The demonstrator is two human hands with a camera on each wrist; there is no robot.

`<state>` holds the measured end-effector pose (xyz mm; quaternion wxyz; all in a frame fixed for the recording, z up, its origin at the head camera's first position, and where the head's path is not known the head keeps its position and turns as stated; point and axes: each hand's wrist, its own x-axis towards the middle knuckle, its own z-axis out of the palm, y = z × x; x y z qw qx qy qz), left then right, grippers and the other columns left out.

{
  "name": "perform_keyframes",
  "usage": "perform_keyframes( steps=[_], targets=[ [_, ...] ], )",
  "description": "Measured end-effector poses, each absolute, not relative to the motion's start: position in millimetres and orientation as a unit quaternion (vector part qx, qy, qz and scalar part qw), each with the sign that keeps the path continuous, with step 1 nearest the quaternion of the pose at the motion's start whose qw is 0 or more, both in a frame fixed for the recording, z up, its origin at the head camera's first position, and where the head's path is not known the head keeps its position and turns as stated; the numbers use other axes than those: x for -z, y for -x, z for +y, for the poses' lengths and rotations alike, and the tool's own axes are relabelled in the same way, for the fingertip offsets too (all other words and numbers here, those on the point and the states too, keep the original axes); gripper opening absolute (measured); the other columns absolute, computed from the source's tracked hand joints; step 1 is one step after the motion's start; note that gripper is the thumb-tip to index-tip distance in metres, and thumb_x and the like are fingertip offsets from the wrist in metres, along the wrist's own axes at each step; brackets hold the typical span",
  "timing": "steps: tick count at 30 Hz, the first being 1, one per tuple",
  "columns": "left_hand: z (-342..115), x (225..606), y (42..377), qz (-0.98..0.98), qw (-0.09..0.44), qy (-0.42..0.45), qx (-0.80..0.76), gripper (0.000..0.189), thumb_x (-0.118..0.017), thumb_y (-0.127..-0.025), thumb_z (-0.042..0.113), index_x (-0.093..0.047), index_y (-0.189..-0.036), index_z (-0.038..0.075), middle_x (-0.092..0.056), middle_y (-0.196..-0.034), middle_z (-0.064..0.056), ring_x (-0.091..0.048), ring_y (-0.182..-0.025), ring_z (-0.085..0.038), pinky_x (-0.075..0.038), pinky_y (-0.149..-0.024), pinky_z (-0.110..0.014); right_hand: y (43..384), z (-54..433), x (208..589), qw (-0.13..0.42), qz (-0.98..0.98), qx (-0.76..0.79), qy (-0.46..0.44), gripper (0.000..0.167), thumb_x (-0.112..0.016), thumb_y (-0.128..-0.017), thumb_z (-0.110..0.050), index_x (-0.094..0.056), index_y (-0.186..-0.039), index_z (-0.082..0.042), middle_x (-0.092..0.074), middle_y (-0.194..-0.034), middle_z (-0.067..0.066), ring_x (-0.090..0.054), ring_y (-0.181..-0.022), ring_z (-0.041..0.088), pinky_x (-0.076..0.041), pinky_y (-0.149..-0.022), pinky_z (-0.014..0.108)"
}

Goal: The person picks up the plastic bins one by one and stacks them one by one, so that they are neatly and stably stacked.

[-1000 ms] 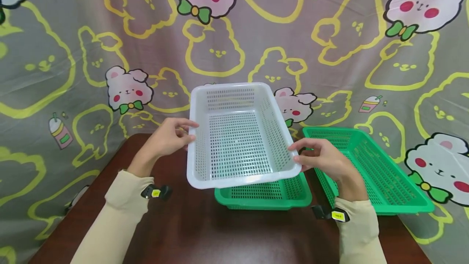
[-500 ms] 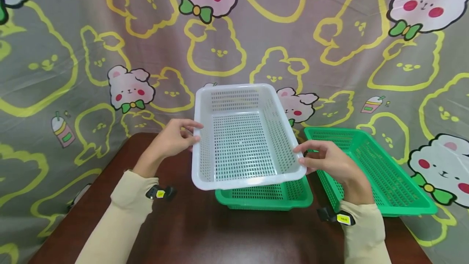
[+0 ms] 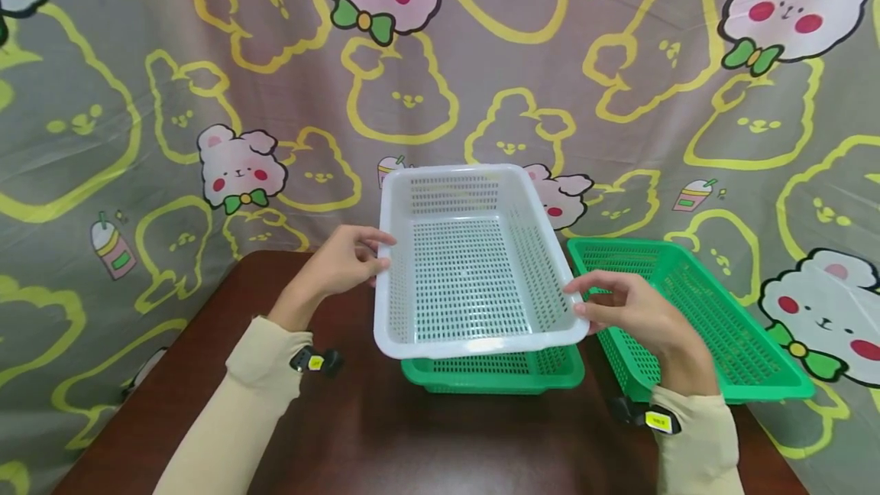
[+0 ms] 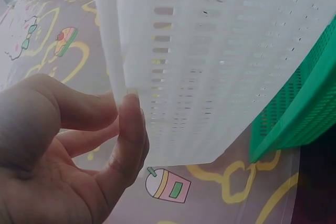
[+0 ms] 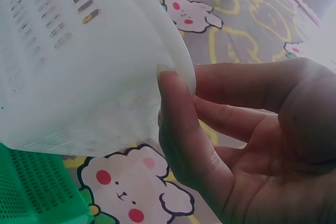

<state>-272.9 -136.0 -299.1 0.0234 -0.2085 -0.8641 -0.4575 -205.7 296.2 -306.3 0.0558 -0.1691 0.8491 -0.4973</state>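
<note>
A white plastic basket (image 3: 470, 281) with slotted sides and bottom is held up, tilted so its inside faces the head camera. My left hand (image 3: 344, 260) pinches its left rim between thumb and fingers. At the near right corner, my right hand (image 3: 635, 315) pinches the rim the same way. Both wrist views show the fingertips on the basket's wall, just under the rim. Below and partly hidden by the white basket, a green basket (image 3: 495, 382) sits on the table.
A second, larger green basket (image 3: 739, 327) stands at the right of the dark brown table (image 3: 385, 441). Behind the table hangs a grey cloth (image 3: 289, 98) printed with rabbits and yellow outlines.
Both hands have moved the white basket to the right and slightly down, so it lies more squarely over the green basket in the head view. Both green baskets have stayed put.
</note>
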Motion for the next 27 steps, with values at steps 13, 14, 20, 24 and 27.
perform_keyframes(
  steps=[13,14,20,24,27],
  targets=[
    [-122,309,279,-0.860,0.000,0.214,0.462,0.039,-0.070,-0.093,-0.002,-0.063,-0.132,-0.009,-0.068,-0.108,-0.027,-0.070,-0.076,-0.023,-0.065,-0.067,-0.040,202,306,314,0.063,0.856,0.488,0.161,0.043,-0.071,-0.097,-0.014,-0.060,-0.133,0.007,-0.061,-0.131,0.037,-0.075,-0.086,0.020,-0.063,-0.073,0.036],
    [-121,310,280,-0.861,0.000,0.214,0.461,0.039,-0.071,-0.093,-0.002,-0.063,-0.131,-0.008,-0.068,-0.108,-0.026,-0.070,-0.076,-0.023,-0.065,-0.068,-0.042,202,306,315,0.065,0.856,0.488,0.159,0.043,-0.071,-0.097,-0.014,-0.060,-0.133,0.007,-0.060,-0.131,0.037,-0.075,-0.086,0.020,-0.063,-0.073,0.036],
    [-117,316,282,-0.866,-0.012,0.202,0.457,0.039,-0.071,-0.093,-0.001,-0.064,-0.131,-0.007,-0.070,-0.104,-0.024,-0.069,-0.073,-0.022,-0.065,-0.067,-0.038,202,309,320,0.077,0.853,0.493,0.155,0.045,-0.071,-0.098,-0.014,-0.058,-0.135,0.007,-0.059,-0.133,0.039,-0.075,-0.087,0.020,-0.064,-0.075,0.036],
    [-115,320,283,-0.867,-0.015,0.201,0.455,0.038,-0.071,-0.093,-0.001,-0.064,-0.130,-0.007,-0.070,-0.102,-0.024,-0.068,-0.072,-0.021,-0.063,-0.063,-0.033,202,310,324,0.085,0.849,0.498,0.159,0.045,-0.071,-0.097,-0.014,-0.057,-0.135,0.007,-0.060,-0.132,0.037,-0.075,-0.088,0.020,-0.064,-0.075,0.036],
    [-113,323,283,-0.870,-0.015,0.198,0.451,0.037,-0.071,-0.093,-0.001,-0.065,-0.129,-0.007,-0.071,-0.101,-0.023,-0.068,-0.071,-0.021,-0.063,-0.063,-0.032,203,311,327,0.090,0.847,0.499,0.158,0.045,-0.071,-0.097,-0.014,-0.057,-0.135,0.007,-0.061,-0.131,0.037,-0.075,-0.088,0.020,-0.064,-0.075,0.036]
  ],
)
